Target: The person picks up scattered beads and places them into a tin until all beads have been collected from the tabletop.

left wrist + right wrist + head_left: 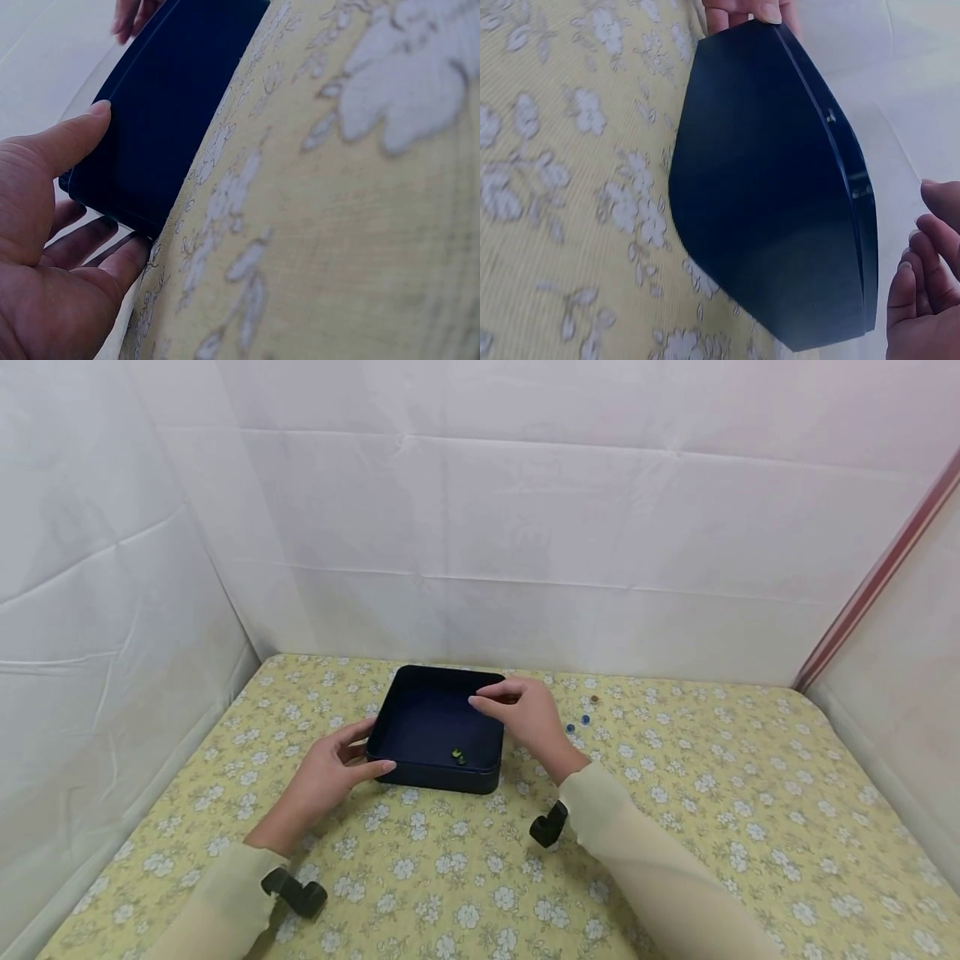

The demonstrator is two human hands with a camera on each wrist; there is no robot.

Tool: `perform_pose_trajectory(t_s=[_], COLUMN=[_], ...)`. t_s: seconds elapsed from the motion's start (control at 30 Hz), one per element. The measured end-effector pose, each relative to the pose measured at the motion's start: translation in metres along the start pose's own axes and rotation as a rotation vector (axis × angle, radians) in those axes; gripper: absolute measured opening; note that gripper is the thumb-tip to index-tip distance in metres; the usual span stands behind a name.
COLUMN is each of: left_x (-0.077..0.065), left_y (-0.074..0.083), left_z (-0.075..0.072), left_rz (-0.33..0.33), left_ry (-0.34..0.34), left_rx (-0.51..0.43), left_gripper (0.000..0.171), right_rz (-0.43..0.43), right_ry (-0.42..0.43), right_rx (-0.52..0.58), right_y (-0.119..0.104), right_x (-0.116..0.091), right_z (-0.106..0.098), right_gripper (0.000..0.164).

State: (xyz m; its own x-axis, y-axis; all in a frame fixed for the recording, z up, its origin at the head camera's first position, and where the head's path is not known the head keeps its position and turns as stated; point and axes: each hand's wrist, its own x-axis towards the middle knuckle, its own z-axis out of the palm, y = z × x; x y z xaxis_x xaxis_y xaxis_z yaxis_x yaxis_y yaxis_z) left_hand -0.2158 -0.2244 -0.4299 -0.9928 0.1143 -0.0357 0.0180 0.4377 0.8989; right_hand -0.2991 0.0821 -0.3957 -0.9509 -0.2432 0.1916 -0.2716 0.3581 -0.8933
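Note:
A shallow dark blue square box [435, 775] with rounded corners and no lid sits on the table. My left hand [333, 766] grips its near left corner, thumb on the front rim and fingers along the left side; the left wrist view shows this hand [52, 232] too. Over the box's right edge hovers my right hand [525, 714], thumb and forefinger close together. In the right wrist view, nothing shows between the slightly bent fingers of this hand [930, 277]. Two small round green pieces, one [456, 753] beside the other [461, 761], lie inside near the front.
Right of the box lie two small round blue pieces, one [571, 728] nearer and one [586, 720] farther, and a small brown piece [595, 699]. A yellow flowered cloth [705, 827] covers the table. White sheeting [525, 527] hangs behind and at both sides.

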Motion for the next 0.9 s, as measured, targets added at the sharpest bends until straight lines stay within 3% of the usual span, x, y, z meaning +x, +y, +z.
perform_pose_trajectory(t_s=[0.3,0.9], left_x=[0.000,0.000], left_y=[0.001,0.001], left_z=[0.000,0.000], left_rz=[-0.008,0.006], left_ry=[0.001,0.002], left_rx=[0.001,-0.002], left_gripper=[0.089,0.089], right_rz=[0.025,0.107], right_ry=[0.025,0.101], right_rx=[0.046,0.011], right_y=[0.011,0.036], right_x=[-0.003,-0.007], right_z=[-0.011,-0.040], right_gripper=[0.022,0.031])
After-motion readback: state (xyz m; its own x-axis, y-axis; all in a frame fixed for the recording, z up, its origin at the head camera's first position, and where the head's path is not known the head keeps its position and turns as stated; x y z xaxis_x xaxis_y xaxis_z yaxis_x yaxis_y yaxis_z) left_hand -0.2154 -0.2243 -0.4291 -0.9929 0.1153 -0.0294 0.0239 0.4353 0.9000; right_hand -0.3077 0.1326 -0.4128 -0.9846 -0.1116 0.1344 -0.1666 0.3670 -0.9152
